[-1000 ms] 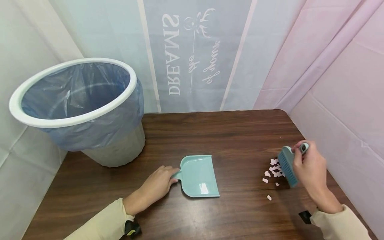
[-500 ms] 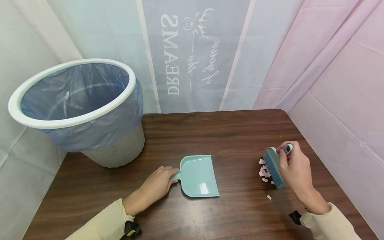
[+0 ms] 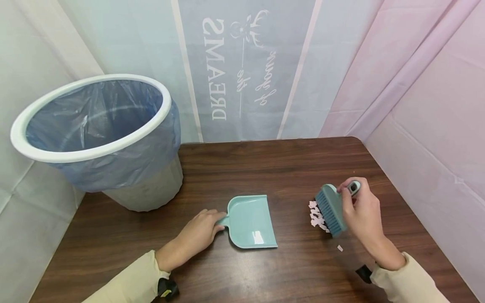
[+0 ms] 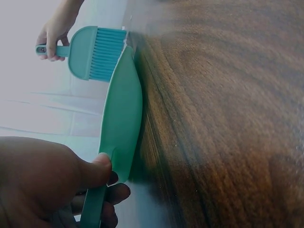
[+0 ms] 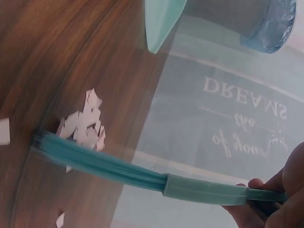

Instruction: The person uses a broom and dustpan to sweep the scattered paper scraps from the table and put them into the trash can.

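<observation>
My left hand [image 3: 202, 232] grips the short handle of a light teal dustpan [image 3: 250, 223], which lies on the table with its wide mouth facing right. In the left wrist view, thumb and fingers close round the dustpan's handle [image 4: 93, 204]. My right hand [image 3: 361, 210] holds a matching hand brush [image 3: 330, 210] by its handle, bristles down. Against the bristles' left side lies a small heap of white paper scraps [image 3: 315, 215]. In the right wrist view the bristle tips [image 5: 52, 145] bend on the wood beside the paper scraps [image 5: 84, 124]. One loose scrap [image 3: 339, 248] lies just below the brush.
A tall bin [image 3: 151, 185] with a white rim and a blue liner bag stands at the table's back left. The dark wooden table [image 3: 242, 168] meets a printed curtain [image 3: 246, 63] behind and pale cloth [image 3: 435, 139] at the right.
My right hand has moved left with the brush, pushing the heap of scraps closer to the dustpan and bunching it tighter. The left hand and dustpan have stayed put.
</observation>
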Motion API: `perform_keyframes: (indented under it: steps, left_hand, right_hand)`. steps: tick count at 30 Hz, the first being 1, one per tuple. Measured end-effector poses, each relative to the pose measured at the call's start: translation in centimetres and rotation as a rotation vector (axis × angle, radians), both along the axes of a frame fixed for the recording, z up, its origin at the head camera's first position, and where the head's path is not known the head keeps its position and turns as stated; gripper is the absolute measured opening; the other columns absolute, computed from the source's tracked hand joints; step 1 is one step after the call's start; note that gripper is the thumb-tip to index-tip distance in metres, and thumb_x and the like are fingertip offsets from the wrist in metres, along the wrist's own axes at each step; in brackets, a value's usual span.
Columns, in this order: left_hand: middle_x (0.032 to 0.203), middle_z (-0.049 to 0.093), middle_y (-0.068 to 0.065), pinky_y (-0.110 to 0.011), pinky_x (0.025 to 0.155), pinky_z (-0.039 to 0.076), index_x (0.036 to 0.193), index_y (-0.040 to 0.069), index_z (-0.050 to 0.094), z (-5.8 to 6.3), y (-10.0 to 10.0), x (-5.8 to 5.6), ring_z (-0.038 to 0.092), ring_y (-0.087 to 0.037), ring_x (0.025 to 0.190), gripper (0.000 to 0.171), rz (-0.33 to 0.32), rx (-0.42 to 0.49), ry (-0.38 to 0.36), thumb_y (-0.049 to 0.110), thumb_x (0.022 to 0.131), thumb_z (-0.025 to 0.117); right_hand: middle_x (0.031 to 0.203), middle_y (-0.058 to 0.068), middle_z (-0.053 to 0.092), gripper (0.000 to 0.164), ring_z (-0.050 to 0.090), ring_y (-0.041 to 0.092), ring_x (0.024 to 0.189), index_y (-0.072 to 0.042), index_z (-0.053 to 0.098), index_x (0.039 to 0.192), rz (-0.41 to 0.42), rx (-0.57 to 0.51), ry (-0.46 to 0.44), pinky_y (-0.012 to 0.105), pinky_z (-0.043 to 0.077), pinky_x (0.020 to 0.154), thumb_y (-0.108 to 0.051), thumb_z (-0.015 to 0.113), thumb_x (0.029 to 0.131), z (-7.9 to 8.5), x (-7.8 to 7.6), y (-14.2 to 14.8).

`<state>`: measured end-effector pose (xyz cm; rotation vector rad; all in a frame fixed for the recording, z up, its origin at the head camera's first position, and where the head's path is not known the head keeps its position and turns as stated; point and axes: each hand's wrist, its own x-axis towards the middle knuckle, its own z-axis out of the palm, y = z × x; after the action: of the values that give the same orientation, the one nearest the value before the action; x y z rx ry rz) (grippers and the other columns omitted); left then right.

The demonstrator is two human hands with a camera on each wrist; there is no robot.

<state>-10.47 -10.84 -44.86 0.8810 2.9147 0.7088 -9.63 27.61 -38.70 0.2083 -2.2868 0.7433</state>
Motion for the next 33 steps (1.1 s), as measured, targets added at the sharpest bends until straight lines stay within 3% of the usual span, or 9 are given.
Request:
perform_keyframes:
  steps: [8, 14, 19, 28, 33]
  left_hand:
    - [0.1, 0.065, -0.001, -0.033, 0.078, 0.049, 0.116, 0.008, 0.064, 0.1, 0.0, -0.1, 0.058, -0.016, 0.088, 0.031, -0.002, 0.003, -0.009, 0.018, 0.087, 0.066]
    - [0.099, 0.065, 0.0, -0.033, 0.079, 0.048, 0.115, 0.008, 0.064, 0.2, -0.1, 0.0, 0.058, -0.015, 0.088, 0.03, -0.008, 0.005, -0.005, 0.017, 0.087, 0.067]
    - [0.097, 0.065, 0.001, -0.033, 0.078, 0.047, 0.114, 0.008, 0.065, 0.2, 0.0, -0.1, 0.057, -0.013, 0.086, 0.029, -0.013, 0.011, 0.001, 0.017, 0.087, 0.067]
    - [0.099, 0.065, 0.001, -0.034, 0.08, 0.047, 0.115, 0.009, 0.064, 0.3, 0.0, -0.1, 0.058, -0.015, 0.088, 0.031, -0.005, 0.001, -0.004, 0.019, 0.087, 0.067]
    - [0.099, 0.065, 0.0, -0.033, 0.077, 0.048, 0.116, 0.008, 0.064, 0.2, 0.0, -0.1, 0.057, -0.015, 0.087, 0.032, 0.001, -0.001, -0.016, 0.019, 0.086, 0.067]
  right_hand:
    - [0.08, 0.007, 0.063, 0.012, 0.04, -0.003, 0.056, 0.002, 0.054, 0.098, -0.085, 0.068, 0.006, 0.014, 0.032, 0.049, 0.003, 0.054, 0.086, 0.9, 0.6, 0.8]
    - [0.071, 0.01, 0.057, 0.013, 0.041, 0.013, 0.051, 0.003, 0.052, 0.097, -0.141, 0.171, -0.03, 0.03, 0.031, 0.041, 0.001, 0.054, 0.085, 0.6, 1.8, 0.4]
    - [0.069, 0.012, 0.055, 0.015, 0.041, 0.018, 0.052, 0.004, 0.051, 0.098, -0.143, 0.186, -0.039, 0.036, 0.032, 0.043, 0.002, 0.055, 0.084, 0.0, 2.1, -0.5]
    - [0.071, 0.012, 0.055, 0.014, 0.045, 0.02, 0.054, 0.003, 0.051, 0.098, -0.119, 0.138, 0.027, 0.038, 0.035, 0.045, 0.0, 0.055, 0.084, -0.7, 0.9, -1.5]
    - [0.073, 0.01, 0.056, 0.013, 0.042, 0.014, 0.052, 0.003, 0.051, 0.098, -0.087, 0.103, 0.052, 0.023, 0.033, 0.044, 0.001, 0.055, 0.085, -0.4, 0.4, -1.7]
